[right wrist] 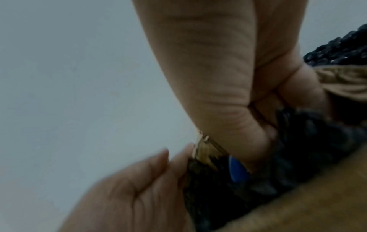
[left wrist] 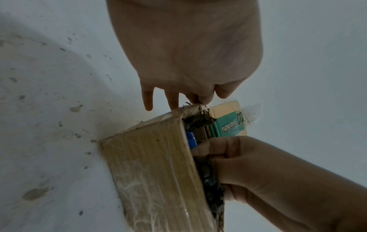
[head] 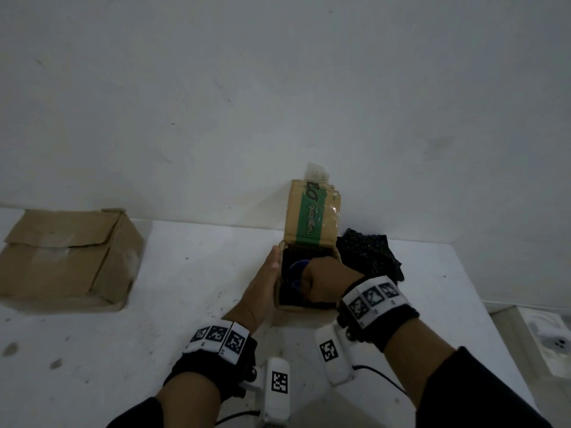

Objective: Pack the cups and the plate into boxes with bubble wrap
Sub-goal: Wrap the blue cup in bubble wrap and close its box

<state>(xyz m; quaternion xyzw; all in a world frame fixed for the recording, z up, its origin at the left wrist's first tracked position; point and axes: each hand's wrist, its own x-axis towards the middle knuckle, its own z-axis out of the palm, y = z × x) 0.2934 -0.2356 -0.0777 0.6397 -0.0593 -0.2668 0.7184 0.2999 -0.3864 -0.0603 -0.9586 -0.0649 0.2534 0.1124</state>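
A small cardboard box (head: 304, 305) stands on the white table (head: 185, 288) with its green-printed flap (head: 312, 216) raised against the wall. Black bubble wrap lines the inside. My left hand (head: 268, 274) lies flat against the box's left wall (left wrist: 151, 164), fingers (left wrist: 148, 100) straight. My right hand (head: 318, 276) is curled into the box's opening and grips a blue cup (head: 297, 266), of which only slivers show (left wrist: 191, 140) (right wrist: 238, 171). The cup's shape is mostly hidden by the hand and the wrap (right wrist: 317, 141).
A loose heap of black bubble wrap (head: 369, 257) lies just right of the small box. A larger shut cardboard box (head: 68, 257) sits at the table's far left. The wall is directly behind. The table's right edge (head: 482, 291) drops to a white object (head: 550, 341) on the floor.
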